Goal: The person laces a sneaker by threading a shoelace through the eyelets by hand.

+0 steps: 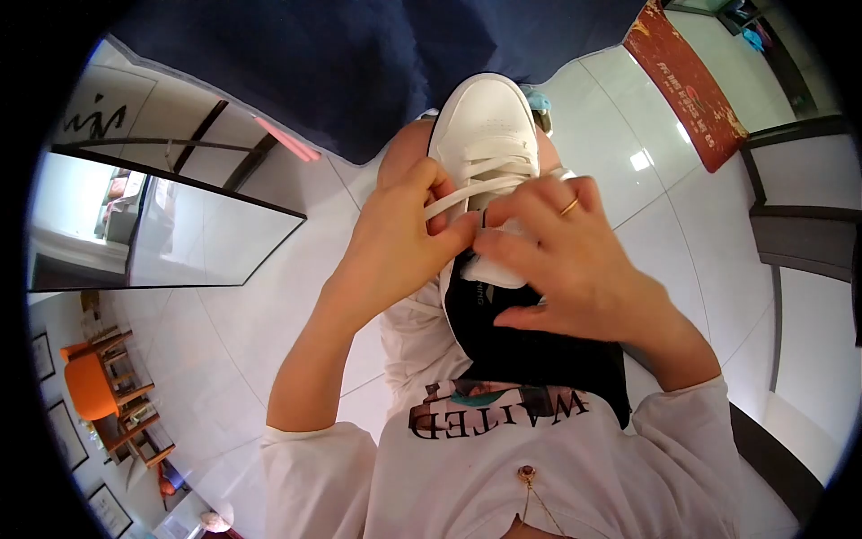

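A white lace-up sneaker (485,112) is on my foot, its toe pointing away from me. My left hand (395,229) is closed on the white shoelace (453,199), pinching it at the shoe's left side. Over the right side and tongue of the sneaker, my right hand (570,256) has its fingers bent and its thumb apart; its fingertips are close to my left thumb and slightly blurred. I see nothing clearly held in it. A gold ring (569,207) is on one of its fingers. Below the tongue shows black fabric (494,323) with faint lettering.
Dark blue cloth (359,54) hangs in front of the shoe. A red mat (687,94) lies on the pale tiled floor (620,162) at the upper right. To the left are a mirror-like panel (215,238) and an orange chair (90,382). Dark-edged furniture (799,225) stands at the right.
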### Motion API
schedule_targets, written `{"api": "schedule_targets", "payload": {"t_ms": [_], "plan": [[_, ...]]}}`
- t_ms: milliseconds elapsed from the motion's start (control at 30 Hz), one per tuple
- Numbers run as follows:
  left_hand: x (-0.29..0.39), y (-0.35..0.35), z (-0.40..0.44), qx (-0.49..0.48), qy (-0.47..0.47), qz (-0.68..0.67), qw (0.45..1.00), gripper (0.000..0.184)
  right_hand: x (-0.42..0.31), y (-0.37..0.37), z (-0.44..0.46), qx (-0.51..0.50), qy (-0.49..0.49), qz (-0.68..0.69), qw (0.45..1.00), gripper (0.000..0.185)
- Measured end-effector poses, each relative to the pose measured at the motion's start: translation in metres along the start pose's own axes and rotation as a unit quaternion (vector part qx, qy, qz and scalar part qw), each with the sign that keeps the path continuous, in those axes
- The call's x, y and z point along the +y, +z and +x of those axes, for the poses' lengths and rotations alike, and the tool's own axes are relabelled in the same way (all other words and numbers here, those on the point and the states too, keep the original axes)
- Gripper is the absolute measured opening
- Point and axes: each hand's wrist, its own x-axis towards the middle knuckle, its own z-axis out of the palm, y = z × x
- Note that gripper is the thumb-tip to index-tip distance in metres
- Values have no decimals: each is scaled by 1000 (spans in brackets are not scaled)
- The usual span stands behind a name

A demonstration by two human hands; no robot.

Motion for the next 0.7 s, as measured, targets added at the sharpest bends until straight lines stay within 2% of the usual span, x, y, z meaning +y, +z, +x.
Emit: {"api": "schedule_targets", "payload": {"t_ms": [167,233,400,600,700], "plan": [[1,-3,1,20,-2,-8,1000,23,2,26,-7,68,-66,-115,989,33],[1,-9,0,18,5,21,1000,18,10,26,-16,249,-62,-20,966,26],[-4,-1,2,17,12,-38,999,18,7,35,-36,239,-80,-15,968,24],[-1,2,5,30,18,-5,999,17,-10,44,-35,275,5,17,961,23],[-4,4,4,38,23,-33,998,16,-18,43,-25,276,6,10,961,22]]}}
